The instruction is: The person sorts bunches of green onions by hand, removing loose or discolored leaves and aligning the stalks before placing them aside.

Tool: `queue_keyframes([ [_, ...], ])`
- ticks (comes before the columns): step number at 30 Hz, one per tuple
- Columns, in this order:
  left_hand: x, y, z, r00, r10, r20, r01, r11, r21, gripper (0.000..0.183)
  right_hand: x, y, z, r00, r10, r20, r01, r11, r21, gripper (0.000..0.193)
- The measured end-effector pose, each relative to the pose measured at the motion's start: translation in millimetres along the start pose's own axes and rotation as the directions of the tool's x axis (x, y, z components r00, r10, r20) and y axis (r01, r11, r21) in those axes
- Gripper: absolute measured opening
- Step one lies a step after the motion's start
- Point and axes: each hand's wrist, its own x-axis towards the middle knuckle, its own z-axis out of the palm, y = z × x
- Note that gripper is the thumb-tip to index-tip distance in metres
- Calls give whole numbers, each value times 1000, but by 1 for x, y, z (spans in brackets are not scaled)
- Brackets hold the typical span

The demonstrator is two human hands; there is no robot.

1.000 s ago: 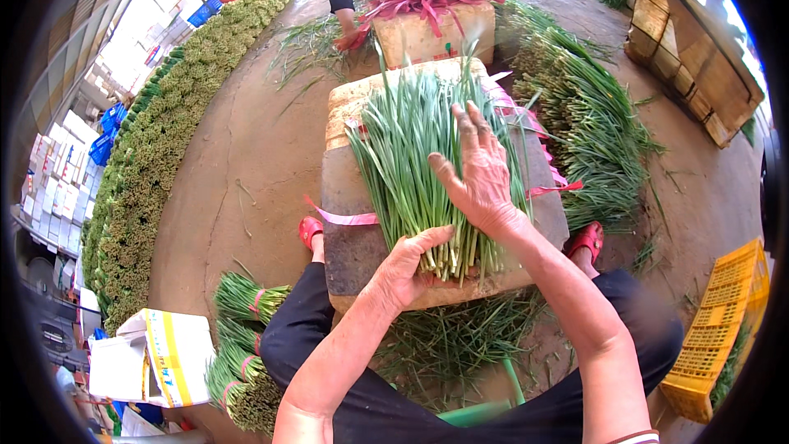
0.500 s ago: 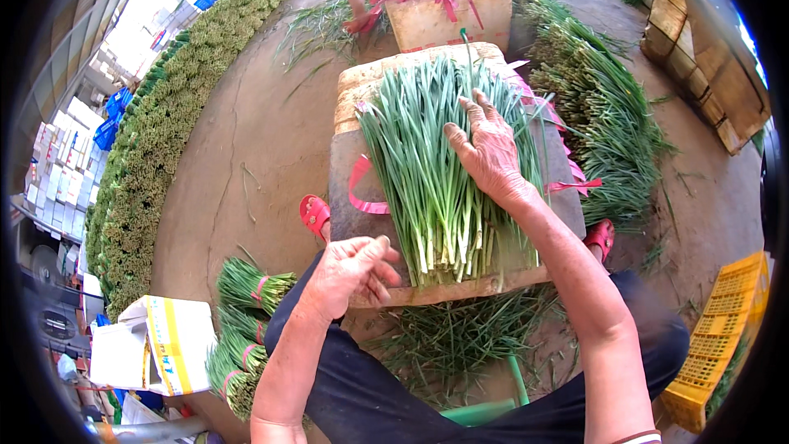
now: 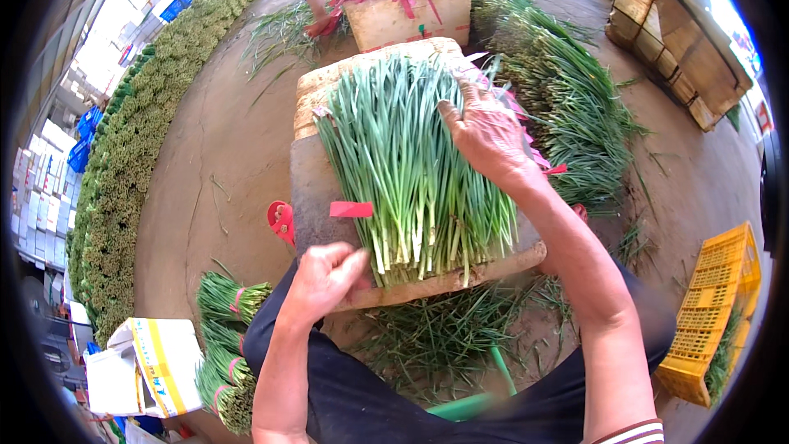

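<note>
A broad layer of long green chives [image 3: 403,173] lies on a board-topped foam block [image 3: 316,189] in front of me, pale stem ends toward me. My right hand [image 3: 491,138] rests on the right side of the leaves, fingers stretched out. Close to the block's front left corner, my left hand [image 3: 319,281] is closed with curled fingers. Whatever it may hold is hidden. A short end of pink ribbon [image 3: 351,209] shows beside the left edge of the chives. More pink strips lie by the right edge, partly covered.
Tied bundles [image 3: 233,300] and a white carton [image 3: 164,366] stand at lower left. Loose greens [image 3: 444,337] litter the floor between my legs. A chive heap [image 3: 567,115] lies right, beyond a yellow crate [image 3: 708,312]. Another person's hand [image 3: 319,26] is by the far foam box [image 3: 411,16].
My left hand has closed from loosely parted fingers. My right hand stays on the leaves, and the chives spread wider to the right. The ribbon's loop at left now shows as a short flat end.
</note>
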Motion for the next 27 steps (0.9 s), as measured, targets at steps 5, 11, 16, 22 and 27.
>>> queue_keyframes([
  [5,-64,-50,14,929,-55,365,-19,980,197,30,-41,4,-69,991,-130,41,112,944,309,24],
  [11,-65,-11,5,972,-71,224,45,991,123,23,-101,-10,-55,901,-368,229,348,929,122,18],
  [16,-64,1,-2,981,-29,192,7,994,113,26,-99,-8,-71,929,-257,266,145,914,379,16],
  [22,-55,-1,-8,975,106,-195,-99,994,43,23,-145,-17,-118,249,-583,773,-337,696,634,22],
  [27,-34,18,8,862,319,-394,-378,923,-79,22,-211,-45,-94,172,-664,728,404,722,562,21],
])
